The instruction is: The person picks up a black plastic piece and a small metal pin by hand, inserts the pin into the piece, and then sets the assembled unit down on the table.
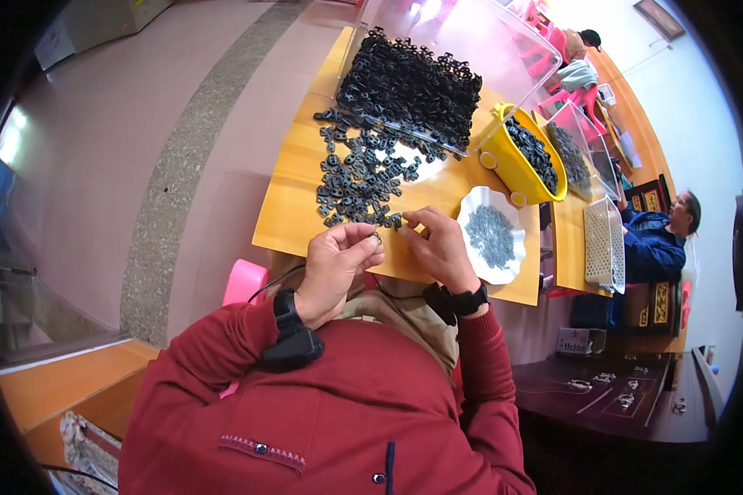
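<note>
My left hand [338, 262] is closed in a pinch, thumb against forefinger. A sliver of a small dark part [376, 238] shows at its fingertips, mostly hidden. At the right edge of a loose heap of small black plastic parts [359, 181] with holes in them, my right hand [439, 249] has thumb and forefinger at one black plastic part [397, 221]. Behind the heap, a clear plastic bin [470, 150] lies tipped toward me, packed with the same black parts [409, 91]. A white scalloped dish [475, 202] of tiny grey pieces [490, 236] stands right of my right hand.
A yellow wheeled tub [504, 169] of dark parts stands on the wooden table [293, 198], behind the dish. Farther right are another clear bin [571, 148] and a white perforated basket [604, 243]. A person in dark blue [654, 243] sits beyond. A pink stool [246, 280] is at my left.
</note>
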The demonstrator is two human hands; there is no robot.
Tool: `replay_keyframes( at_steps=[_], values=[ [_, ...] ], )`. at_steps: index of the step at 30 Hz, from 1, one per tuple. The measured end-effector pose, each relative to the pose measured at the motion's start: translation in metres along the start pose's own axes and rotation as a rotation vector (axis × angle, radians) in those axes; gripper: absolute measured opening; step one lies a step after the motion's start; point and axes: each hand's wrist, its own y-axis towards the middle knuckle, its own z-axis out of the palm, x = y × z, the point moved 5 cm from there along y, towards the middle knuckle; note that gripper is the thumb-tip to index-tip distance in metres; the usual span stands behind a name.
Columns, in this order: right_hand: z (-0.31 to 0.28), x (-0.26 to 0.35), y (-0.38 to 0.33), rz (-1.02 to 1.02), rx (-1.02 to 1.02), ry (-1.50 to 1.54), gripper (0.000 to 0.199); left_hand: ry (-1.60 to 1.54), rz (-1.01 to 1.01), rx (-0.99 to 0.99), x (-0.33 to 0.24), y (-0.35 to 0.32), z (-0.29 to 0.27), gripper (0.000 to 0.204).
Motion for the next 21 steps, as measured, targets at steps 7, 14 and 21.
replay_keyframes(
  at_steps=[7,14,21],
  values=[
    [-0.005,0.016,0.055,-0.145,-0.038,-0.128,0.018,-0.04,0.035,-0.054,-0.003,0.0,-0.003,0.012],
    [0.012,0.014,0.123,-0.14,0.081,-0.306,0.027,-0.034,0.033,-0.079,0.001,0.002,-0.007,0.011],
    [0.03,0.005,0.147,-0.034,0.226,-0.516,0.027,-0.062,0.026,-0.082,-0.001,0.002,-0.007,0.011]
  ],
)
